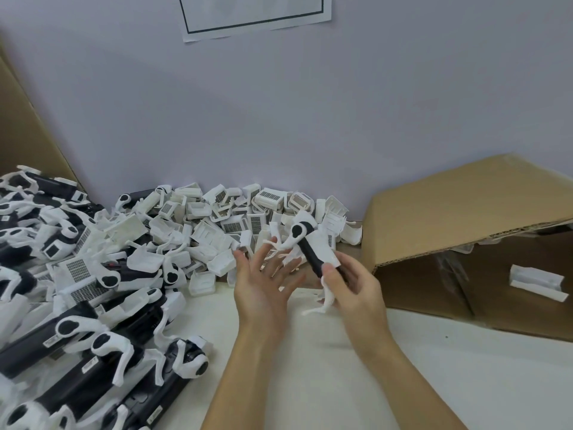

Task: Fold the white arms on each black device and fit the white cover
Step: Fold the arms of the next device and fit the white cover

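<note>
My right hand point(350, 290) grips a black device point(311, 254) near its lower end and holds it tilted above the table. A white cover point(324, 248) sits on its side. Its white arms stick out at the top point(294, 238) and below my fingers point(322, 301). My left hand point(263, 280) is spread open just left of the device, fingers straight, fingertips near the upper white arm. A heap of loose white covers point(235, 225) lies against the wall behind my hands.
Several black devices with unfolded white arms point(77, 321) are piled at the left on the white table point(325, 367). An open cardboard box point(465, 243) lies on its side at the right, with a white part point(538, 282) inside. A cardboard sheet point(18, 119) leans at far left.
</note>
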Demonstrator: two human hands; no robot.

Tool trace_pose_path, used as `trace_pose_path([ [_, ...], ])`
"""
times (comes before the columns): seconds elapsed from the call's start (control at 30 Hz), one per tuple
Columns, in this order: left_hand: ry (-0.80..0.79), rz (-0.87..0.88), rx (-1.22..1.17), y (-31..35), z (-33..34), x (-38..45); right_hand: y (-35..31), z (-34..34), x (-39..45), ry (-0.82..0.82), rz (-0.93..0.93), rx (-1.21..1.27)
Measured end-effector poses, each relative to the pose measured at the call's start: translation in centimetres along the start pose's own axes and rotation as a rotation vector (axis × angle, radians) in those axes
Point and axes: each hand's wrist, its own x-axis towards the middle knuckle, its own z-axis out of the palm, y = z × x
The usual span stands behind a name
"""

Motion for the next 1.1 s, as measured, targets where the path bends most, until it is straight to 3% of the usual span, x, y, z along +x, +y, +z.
trace_pose_path([
  [0.1, 0.011, 0.021, 0.024, 0.1, 0.1, -0.1, 0.6, 0.5, -0.4, 0.105, -0.300, -0.329],
  [0.23, -0.027, 0.061, 0.130, -0.3, 0.2, 0.0, 1.4, 0.5, -0.6, 0.002, -0.517, -0.624],
  [0.43, -0.031, 0.114, 0.230, -0.6, -0.1, 0.3, 1.4, 0.7, -0.7, -0.056, -0.517, -0.661],
  [0.53, 0.037, 0.127, 0.255, -0.7, 0.0, 0.3, 1.3, 0.7, -0.9, -0.075, -0.489, -0.661],
  [0.67, 0.158, 0.167, 0.267, -0.4, 0.2, 0.0, 1.4, 0.8, -1.1, -0.065, -0.542, -0.858],
  [0.73, 0.181, 0.208, 0.288, -0.3, 0.3, -0.1, 1.5, 0.8, -1.0, -0.056, -0.481, -0.831],
  [0.87, 0.148, 0.282, 0.359, -0.3, 0.5, -0.2, 1.1, 0.8, -0.5, 0.051, -0.244, -0.508],
  [0.97, 0.224, 0.448, 0.508, -0.6, 0.5, -0.3, 0.3, 0.8, 0.0, 0.003, 0.107, -0.256],
  [1.1, 0.407, 0.524, 0.479, -0.4, 0.0, -0.4, -2.1, 0.7, 0.7, 0.038, 0.592, 0.165],
])
